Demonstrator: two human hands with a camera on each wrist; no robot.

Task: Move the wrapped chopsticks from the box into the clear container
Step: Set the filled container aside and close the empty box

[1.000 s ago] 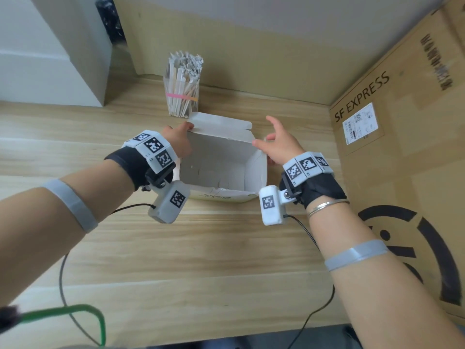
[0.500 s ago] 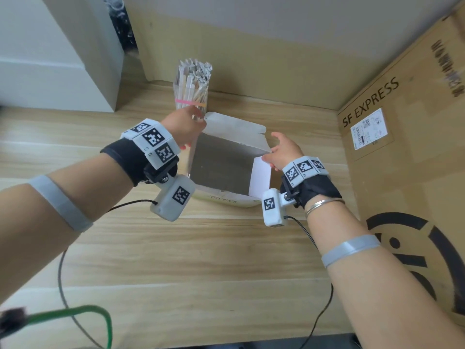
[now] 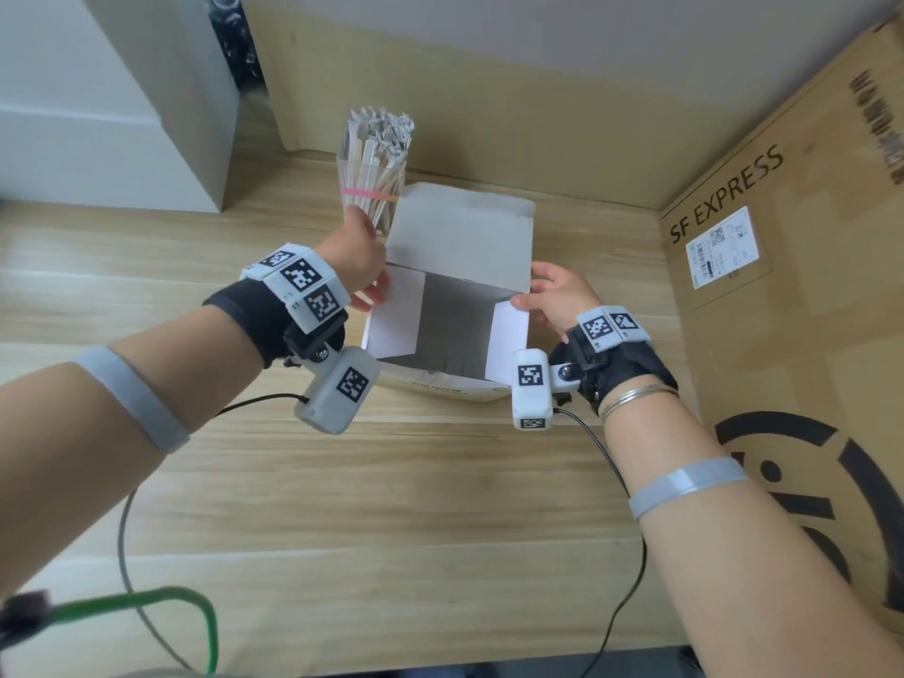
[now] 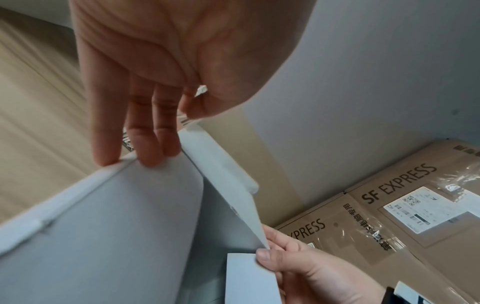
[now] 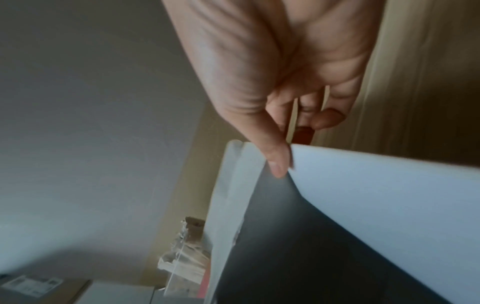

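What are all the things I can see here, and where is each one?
Box: one, white, open, middle of the table, both hands at its top flaps.
Clear container: one, see-through, behind the box on its left, packed with upright wrapped chopsticks and ringed by a pink band.
Cardboard carton: one, brown, printed SF EXPRESS, along the right side.
Table: one, light wood.
Cabinet: one, white, far left.
Cables: one green, near left; two black, one trailing from each wrist.
Left hand: fingers straight on the box's left edge.
Right hand: pinches the right flap's corner.
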